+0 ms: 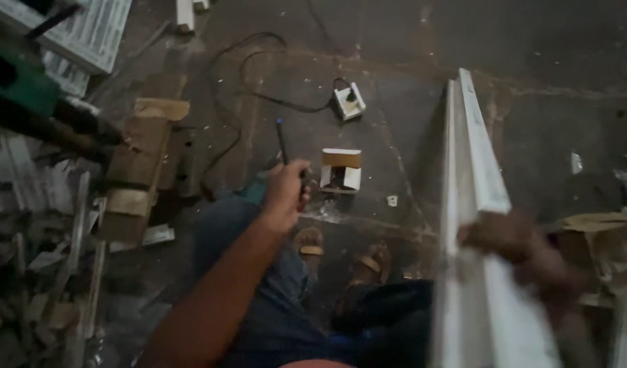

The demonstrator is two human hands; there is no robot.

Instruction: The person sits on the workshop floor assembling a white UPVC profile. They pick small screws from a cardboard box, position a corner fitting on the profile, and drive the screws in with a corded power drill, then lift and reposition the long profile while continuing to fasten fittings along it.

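Closest to me, the right hand (511, 242) is wrapped round a long white panel (471, 204), fingers curled over its near edge; the hand is blurred, so I can't tell how tight the grip is. The panel rises from the bottom of the view and runs away across the dark floor (545, 129), its far end pointing up and slightly left.

Beside it the left hand (285, 192) is stretched out over the knee, fingers closed about a thin dark tool (282, 142) whose tip, faintly blue, sticks up past the knuckles (a pen or a driver, I can't tell which). Below the hands are two sandalled feet (340, 255) on the floor.

Just right of the left hand sits a small open box (341, 169), white with a brown flap. Further back lies a white socket block (349, 101) with a black cable (259, 88) looping away to the left.

On the left side, a heap of pale offcuts (40, 232) and cardboard slabs (139, 163) lies beneath a green machine (20, 85). More cardboard (600, 235) lies at the right edge.
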